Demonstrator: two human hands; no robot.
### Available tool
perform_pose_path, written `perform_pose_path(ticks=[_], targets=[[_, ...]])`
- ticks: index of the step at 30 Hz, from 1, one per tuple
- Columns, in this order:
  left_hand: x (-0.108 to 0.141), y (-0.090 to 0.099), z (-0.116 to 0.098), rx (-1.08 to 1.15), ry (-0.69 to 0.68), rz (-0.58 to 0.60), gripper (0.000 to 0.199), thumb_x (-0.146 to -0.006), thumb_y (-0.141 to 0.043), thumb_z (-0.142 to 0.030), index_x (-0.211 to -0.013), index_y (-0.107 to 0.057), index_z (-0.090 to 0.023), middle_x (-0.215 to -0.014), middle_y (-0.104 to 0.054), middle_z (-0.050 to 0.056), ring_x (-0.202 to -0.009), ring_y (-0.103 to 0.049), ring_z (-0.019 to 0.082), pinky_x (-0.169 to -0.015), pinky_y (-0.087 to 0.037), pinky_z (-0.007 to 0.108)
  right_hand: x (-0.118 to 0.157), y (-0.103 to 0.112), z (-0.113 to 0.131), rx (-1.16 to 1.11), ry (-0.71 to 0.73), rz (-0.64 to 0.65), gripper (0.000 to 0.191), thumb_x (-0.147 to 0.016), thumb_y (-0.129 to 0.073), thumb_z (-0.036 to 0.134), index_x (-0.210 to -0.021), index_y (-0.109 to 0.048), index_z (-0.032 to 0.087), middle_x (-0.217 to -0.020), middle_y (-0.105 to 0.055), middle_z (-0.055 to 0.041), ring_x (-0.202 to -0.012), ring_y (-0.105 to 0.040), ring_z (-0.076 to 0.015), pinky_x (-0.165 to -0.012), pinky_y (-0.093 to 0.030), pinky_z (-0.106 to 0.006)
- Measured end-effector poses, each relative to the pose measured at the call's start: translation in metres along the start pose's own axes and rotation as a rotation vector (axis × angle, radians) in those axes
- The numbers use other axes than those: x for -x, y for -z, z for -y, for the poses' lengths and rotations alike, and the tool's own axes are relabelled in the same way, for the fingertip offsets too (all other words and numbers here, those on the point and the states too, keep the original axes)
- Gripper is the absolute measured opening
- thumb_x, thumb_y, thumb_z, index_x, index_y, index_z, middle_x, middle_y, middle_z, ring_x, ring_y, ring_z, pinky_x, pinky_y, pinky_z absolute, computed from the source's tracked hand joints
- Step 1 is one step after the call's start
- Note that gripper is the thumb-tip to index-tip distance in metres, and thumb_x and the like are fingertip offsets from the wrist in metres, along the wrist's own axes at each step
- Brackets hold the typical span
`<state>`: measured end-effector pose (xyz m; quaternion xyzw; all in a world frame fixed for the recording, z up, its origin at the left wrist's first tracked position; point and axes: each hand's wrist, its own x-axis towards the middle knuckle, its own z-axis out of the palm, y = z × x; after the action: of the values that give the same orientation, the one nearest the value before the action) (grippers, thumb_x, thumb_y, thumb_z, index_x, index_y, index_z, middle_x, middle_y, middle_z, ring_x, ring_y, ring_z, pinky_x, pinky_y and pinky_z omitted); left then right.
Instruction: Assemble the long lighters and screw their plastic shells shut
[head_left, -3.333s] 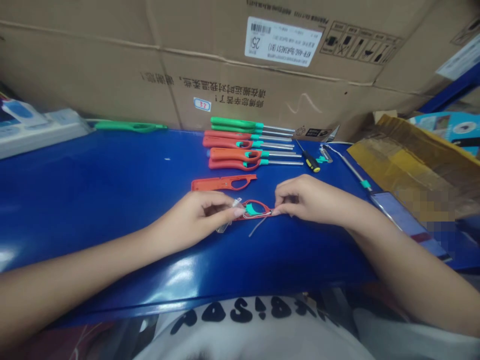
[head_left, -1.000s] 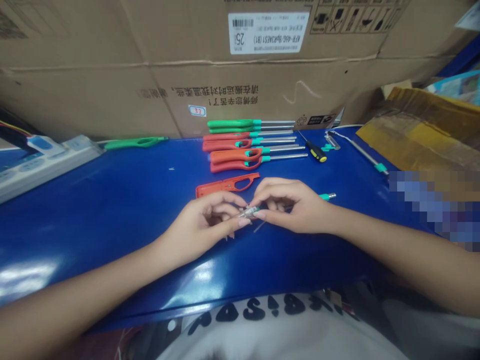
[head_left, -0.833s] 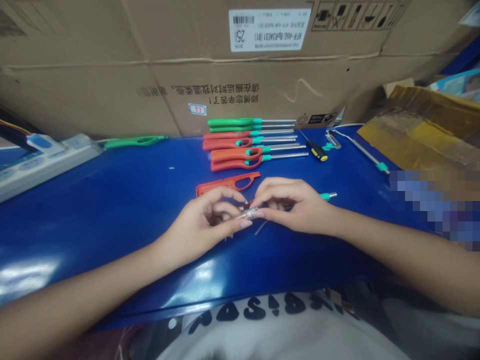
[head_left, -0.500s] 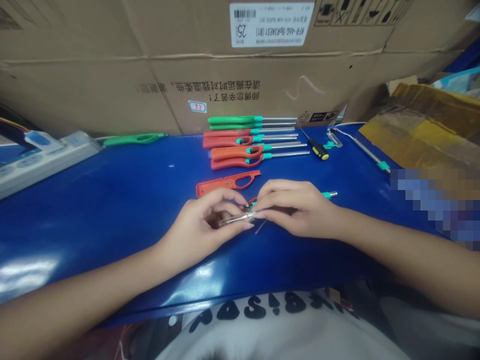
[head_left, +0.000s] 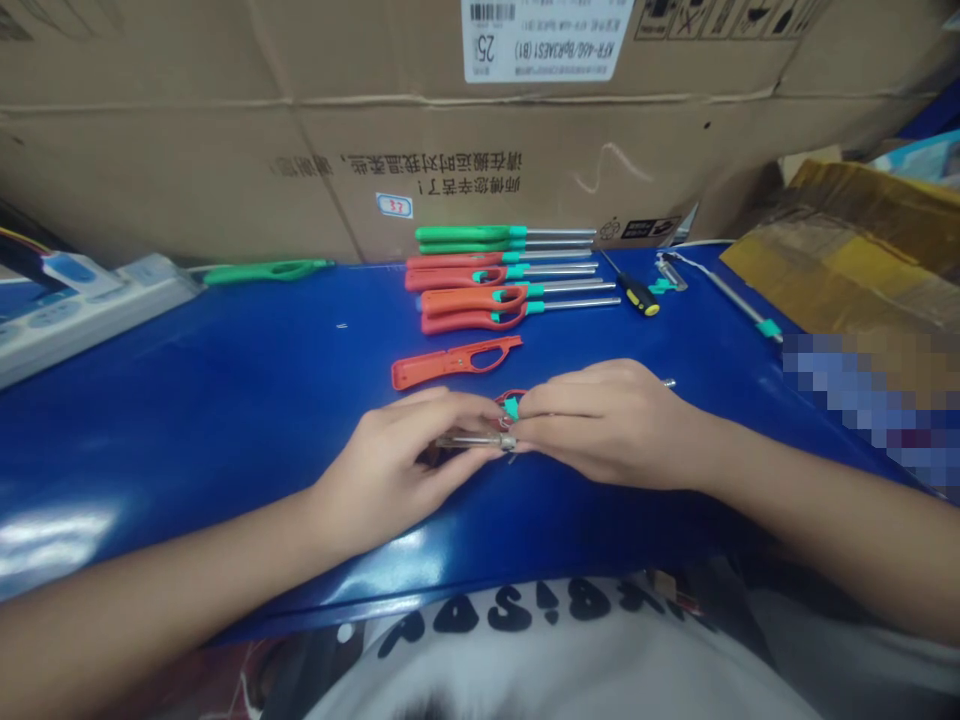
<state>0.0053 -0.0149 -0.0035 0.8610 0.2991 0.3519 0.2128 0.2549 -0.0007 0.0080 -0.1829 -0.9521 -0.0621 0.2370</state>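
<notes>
Between the thumb and fingers of my left hand point(head_left: 412, 460) lies a small clear tube point(head_left: 469, 441) with a metallic end pointing right. My right hand point(head_left: 607, 420) is closed, its fingertips pinched at that metallic end; anything inside its fingers is hidden. A teal piece point(head_left: 511, 408) and part of a red handle show just behind the fingertips. Beyond my hands lies an open orange-red handle shell point(head_left: 450, 365). Farther back, several red and green long lighters point(head_left: 480, 300) lie in a row, metal rods to the right.
A black and yellow screwdriver point(head_left: 639, 298) and a loose rod with a teal end point(head_left: 739, 300) lie at the back right, near a taped box point(head_left: 840, 250). At the left are a power strip point(head_left: 90, 310) and a green handle point(head_left: 262, 272). Cardboard point(head_left: 225, 170) stands behind.
My right hand has turned slightly, its fingers drawn closer together over the tube's metallic end. The tube lies more level, and the teal piece behind shows more.
</notes>
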Motion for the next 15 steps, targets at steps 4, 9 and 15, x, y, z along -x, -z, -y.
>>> perform_pose_path(ticks=[4, 9, 15], targets=[[-0.001, 0.001, -0.001, -0.014, -0.072, 0.037, 0.022, -0.090, -0.073, -0.017, -0.112, -0.067, -0.018, -0.098, -0.077, 0.003, -0.083, -0.072, 0.013, -0.076, -0.057, 0.021, -0.002, 0.004, 0.005, -0.011, -0.006, 0.032, 0.023, -0.100, -0.053, 0.019, -0.090, -0.073, 0.018, -0.094, -0.076, -0.0020, -0.079, -0.068, -0.0128, -0.062, -0.043, -0.026], [-0.001, 0.004, -0.001, 0.033, -0.102, 0.196, 0.029, -0.094, -0.066, -0.016, -0.122, -0.063, -0.022, -0.103, -0.077, 0.004, -0.087, -0.069, 0.016, -0.079, -0.056, 0.025, -0.008, 0.011, 0.011, -0.503, -0.276, 0.150, 0.011, -0.093, -0.065, 0.019, -0.089, -0.076, 0.018, -0.090, -0.074, -0.0013, -0.081, -0.067, -0.0124, -0.069, -0.048, -0.025], [0.000, 0.004, -0.003, 0.252, -0.034, 0.300, 0.031, -0.095, -0.066, -0.019, -0.125, -0.060, -0.023, -0.099, -0.078, 0.003, -0.088, -0.073, 0.016, -0.086, -0.057, 0.027, -0.014, 0.009, 0.007, -1.025, -0.536, 0.273, 0.011, -0.082, -0.080, 0.026, -0.078, -0.078, 0.016, -0.071, -0.068, 0.0008, -0.063, -0.057, -0.0089, -0.057, -0.044, -0.022]])
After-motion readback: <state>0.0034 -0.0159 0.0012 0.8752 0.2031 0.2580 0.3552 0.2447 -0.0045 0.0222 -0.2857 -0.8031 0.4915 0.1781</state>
